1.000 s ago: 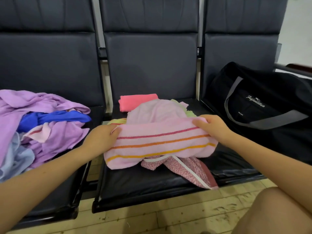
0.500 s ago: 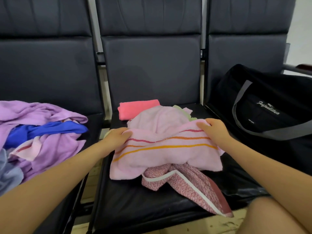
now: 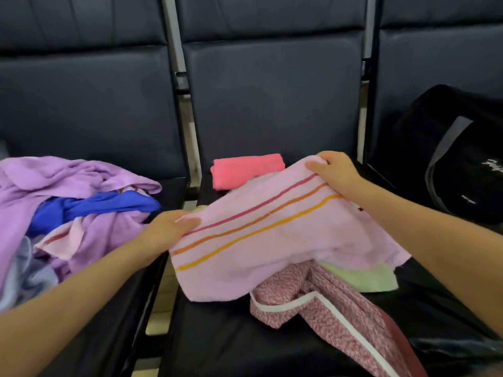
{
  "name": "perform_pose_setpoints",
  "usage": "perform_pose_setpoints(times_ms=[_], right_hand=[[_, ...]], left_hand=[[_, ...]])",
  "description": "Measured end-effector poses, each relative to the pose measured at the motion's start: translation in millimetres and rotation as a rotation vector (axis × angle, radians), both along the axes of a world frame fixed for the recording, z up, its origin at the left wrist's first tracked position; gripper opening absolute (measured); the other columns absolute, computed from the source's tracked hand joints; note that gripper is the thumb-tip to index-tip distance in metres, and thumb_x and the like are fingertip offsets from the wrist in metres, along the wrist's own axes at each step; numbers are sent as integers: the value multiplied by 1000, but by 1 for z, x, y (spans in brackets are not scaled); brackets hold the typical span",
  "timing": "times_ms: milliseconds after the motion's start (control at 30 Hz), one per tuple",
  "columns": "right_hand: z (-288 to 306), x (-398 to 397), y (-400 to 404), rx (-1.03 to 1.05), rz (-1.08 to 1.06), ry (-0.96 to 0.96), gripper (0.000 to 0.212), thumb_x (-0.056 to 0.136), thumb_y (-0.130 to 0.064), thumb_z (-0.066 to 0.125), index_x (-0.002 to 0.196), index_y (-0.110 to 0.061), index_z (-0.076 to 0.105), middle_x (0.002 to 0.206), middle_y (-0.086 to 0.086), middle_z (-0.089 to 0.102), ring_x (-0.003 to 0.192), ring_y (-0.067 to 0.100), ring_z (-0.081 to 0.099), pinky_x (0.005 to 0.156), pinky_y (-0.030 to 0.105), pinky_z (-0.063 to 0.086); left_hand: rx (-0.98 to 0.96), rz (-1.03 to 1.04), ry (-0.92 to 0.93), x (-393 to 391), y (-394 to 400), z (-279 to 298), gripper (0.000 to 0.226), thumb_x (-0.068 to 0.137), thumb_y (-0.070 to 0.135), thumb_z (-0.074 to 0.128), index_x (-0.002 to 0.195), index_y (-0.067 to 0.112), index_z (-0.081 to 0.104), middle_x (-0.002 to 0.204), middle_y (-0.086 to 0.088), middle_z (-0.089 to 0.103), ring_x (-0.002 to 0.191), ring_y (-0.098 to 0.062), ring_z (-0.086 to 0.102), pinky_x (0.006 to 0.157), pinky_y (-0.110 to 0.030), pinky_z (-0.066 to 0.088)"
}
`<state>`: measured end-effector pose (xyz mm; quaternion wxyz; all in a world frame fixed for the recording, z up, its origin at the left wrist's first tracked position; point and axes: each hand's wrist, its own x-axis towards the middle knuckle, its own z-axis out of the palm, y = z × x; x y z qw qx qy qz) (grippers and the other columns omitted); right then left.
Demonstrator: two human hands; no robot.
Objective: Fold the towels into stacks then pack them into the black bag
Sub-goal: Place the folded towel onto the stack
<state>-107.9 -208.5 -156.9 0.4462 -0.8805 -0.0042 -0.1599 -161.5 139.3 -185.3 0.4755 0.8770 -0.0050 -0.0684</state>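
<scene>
**Pink striped towel held up over the middle seat**

So the pale pink terry towel with red, orange and yellow stripes (image 3: 272,235) is stretched between both hands above the middle black padded seat (image 3: 231,336). The left hand (image 3: 168,229) pinches the near-left edge, thumb on top, and the right hand (image 3: 333,172) holds the far-right corner with fingers curled over it, so both grips are closed on the same towel. It slopes up from left to right and its lower part droops onto the stuff under it.

Under it there's a pale green towel (image 3: 364,278) peeking out on the right, plus a red-and-white speckled cloth with white trim (image 3: 326,303) trailing toward the seat's front edge. Behind, near the backrest, sits a folded coral pink towel (image 3: 246,170).

The seat to the left carries a messy heap of lilac towels (image 3: 68,180) with a bright blue cloth (image 3: 95,208) tangled in it. On the seat to the right sits the black duffel bag with grey straps (image 3: 449,159), well apart from the held towel.
</scene>
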Motion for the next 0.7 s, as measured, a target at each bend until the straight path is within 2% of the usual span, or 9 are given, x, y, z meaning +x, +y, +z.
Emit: perform_pose_setpoints(times_ms=[100,167,233,267,367,433,533,600,700], right_hand=[[4,28,18,-52,56,50,28,92,-16,58,65,-12,52,68,2,51,63,13,47,56,23,37],[3,44,23,-101,99,159,26,91,-17,58,66,-12,56,68,3,53,65,16,51,57,25,39],[0,59,24,-196,151,311,19,90,-22,58,79,-8,65,82,6,62,77,21,58,68,30,48],[-2,63,23,-271,172,384,20,91,-25,57,83,-10,67,91,8,64,86,23,60,78,33,49],[-5,68,17,-317,279,461,22,95,-21,52,77,-19,64,94,6,62,95,25,57,94,40,47],[-6,68,12,-216,345,445,18,94,-21,55,80,-21,66,89,2,63,90,21,58,88,36,48],[-10,69,8,-222,344,302,8,90,-20,63,85,-20,69,97,4,66,88,16,61,76,25,47],[-11,69,7,-177,311,177,3,87,-18,68,86,-16,70,98,6,68,86,16,62,72,24,46],[-11,65,8,-149,308,147,5,87,-17,69,87,-13,70,95,7,68,82,14,62,68,21,46]], left_hand=[[42,25,36,0,3,-10,16,95,26,58,96,14,67,90,-6,71,84,-21,68,77,-31,55],[61,18,23,2,3,-13,16,95,25,57,98,12,67,92,-5,71,86,-21,68,74,-26,55],[77,12,6,2,1,-15,12,95,24,57,96,16,66,88,-1,70,81,-17,67,63,-16,51],[79,9,11,3,1,-16,11,95,24,57,95,18,66,87,1,70,80,-15,67,63,-17,51],[52,-4,28,6,1,-22,11,95,25,57,95,19,66,91,-2,71,84,-18,69,78,-29,55],[39,-10,8,8,1,-24,10,95,24,57,92,21,65,89,-1,71,81,-14,68,73,-24,55],[39,-32,-12,8,2,-26,11,95,24,56,93,19,66,88,0,71,76,-10,67,65,-15,52],[46,-34,-9,7,2,-27,13,96,24,56,96,16,66,90,-3,71,80,-14,68,69,-20,54],[40,-22,-11,7,0,-28,13,96,23,56,96,17,66,93,-5,71,84,-19,68,77,-28,55]])
